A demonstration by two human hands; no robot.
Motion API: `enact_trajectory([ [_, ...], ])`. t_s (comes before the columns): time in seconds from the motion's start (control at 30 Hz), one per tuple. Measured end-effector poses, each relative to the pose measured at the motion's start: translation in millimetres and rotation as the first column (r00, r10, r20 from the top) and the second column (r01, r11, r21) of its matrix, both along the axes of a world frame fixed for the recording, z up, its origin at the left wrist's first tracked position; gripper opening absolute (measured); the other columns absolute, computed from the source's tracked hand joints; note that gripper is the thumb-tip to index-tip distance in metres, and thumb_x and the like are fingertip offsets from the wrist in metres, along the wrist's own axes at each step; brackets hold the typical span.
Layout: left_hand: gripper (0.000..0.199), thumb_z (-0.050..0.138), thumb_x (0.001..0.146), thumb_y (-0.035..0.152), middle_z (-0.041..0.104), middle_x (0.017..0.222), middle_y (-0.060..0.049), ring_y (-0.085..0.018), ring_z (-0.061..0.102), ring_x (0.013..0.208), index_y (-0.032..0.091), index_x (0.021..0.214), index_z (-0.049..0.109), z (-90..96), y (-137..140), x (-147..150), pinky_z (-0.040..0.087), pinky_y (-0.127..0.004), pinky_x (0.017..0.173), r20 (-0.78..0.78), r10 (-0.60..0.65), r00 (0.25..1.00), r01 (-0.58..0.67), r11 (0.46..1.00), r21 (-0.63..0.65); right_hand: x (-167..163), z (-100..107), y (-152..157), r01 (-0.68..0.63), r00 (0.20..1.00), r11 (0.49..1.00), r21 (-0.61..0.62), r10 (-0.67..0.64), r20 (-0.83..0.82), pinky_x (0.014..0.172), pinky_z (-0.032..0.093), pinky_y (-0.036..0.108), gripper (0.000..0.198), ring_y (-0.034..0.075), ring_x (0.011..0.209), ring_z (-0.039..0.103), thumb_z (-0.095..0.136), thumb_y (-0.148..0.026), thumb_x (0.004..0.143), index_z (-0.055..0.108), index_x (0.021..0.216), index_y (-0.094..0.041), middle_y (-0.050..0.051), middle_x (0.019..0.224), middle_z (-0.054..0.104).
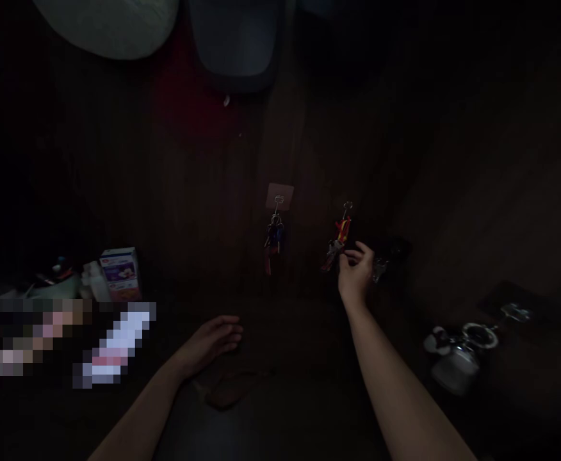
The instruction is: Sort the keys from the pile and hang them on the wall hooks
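Note:
In the dark head view, my right hand [356, 275] is raised at the wall, fingers loosely bent and apart. Just left of it hangs a bunch of keys [334, 250] with a red and yellow strap [342, 228], on a small hook [348, 206]. My fingertips are close to these keys; whether they touch is unclear. My left hand [216, 336] hovers or rests low over the dark surface with its fingers stretched out, holding nothing. Below it lies a dark brownish strap or loop [225, 396]. A second bunch of keys [274, 240] hangs from another hook [278, 200].
At the right, a keyring with pale charms [456, 368] hangs from a hook [517, 312]. A dim dark object [398, 250] is beyond my right hand. Small boxes [120, 274] and a white bottle [97, 280] stand left. Caps or bags [235, 45] hang above.

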State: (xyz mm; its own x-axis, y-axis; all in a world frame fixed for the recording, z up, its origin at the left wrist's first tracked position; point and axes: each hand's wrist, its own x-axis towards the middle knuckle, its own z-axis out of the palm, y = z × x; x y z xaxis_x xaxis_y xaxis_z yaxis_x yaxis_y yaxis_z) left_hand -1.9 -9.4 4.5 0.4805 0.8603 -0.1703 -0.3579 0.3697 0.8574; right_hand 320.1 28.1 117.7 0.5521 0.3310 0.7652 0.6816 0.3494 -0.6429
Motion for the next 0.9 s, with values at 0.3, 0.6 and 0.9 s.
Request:
enact_trajectory([
  [0.3,0.025,0.069,0.074,0.021,0.067,0.092,-0.007,-0.013,0.063,0.081,0.015,0.098,0.062,-6.8,2.0,-1.3,0.047,-0.027,0.077,0.057,-0.006,0.998,0.004,1.0,0.028,-33.8,-62.1,-32.7,-0.127,0.99,0.981,-0.148,0.117,-0.076,0.067,0.047,0.031,0.037,0.018,0.08,0.058,0.05,-0.026,0.076,0.05,0.113,-0.019,0.006,0.091,0.06],
  [0.6,0.022,0.07,0.072,0.023,0.066,0.084,-0.005,-0.013,0.061,0.076,0.014,0.091,0.065,-8.1,-1.7,-0.3,0.045,-0.029,0.077,-0.018,0.01,1.0,-0.008,0.994,0.11,-89.1,-111.7,-54.4,-0.478,0.833,0.737,-0.478,0.554,0.02,0.081,0.044,0.035,0.019,0.021,0.089,0.059,0.045,-0.028,0.082,0.062,0.088,-0.022,0.006,0.091,0.064],
  [0.9,0.023,0.072,0.07,0.025,0.065,0.082,-0.004,-0.014,0.06,0.077,0.014,0.088,0.065,-9.3,-3.4,0.2,0.044,-0.029,0.076,-0.012,0.054,0.998,-0.052,0.989,0.137,-124.7,-112.9,-82.8,-0.468,0.491,0.38,-0.798,0.862,0.123,0.091,0.034,0.044,0.006,0.022,0.098,0.054,0.062,-0.029,0.075,0.064,0.079,-0.025,0.003,0.099,0.062],
])
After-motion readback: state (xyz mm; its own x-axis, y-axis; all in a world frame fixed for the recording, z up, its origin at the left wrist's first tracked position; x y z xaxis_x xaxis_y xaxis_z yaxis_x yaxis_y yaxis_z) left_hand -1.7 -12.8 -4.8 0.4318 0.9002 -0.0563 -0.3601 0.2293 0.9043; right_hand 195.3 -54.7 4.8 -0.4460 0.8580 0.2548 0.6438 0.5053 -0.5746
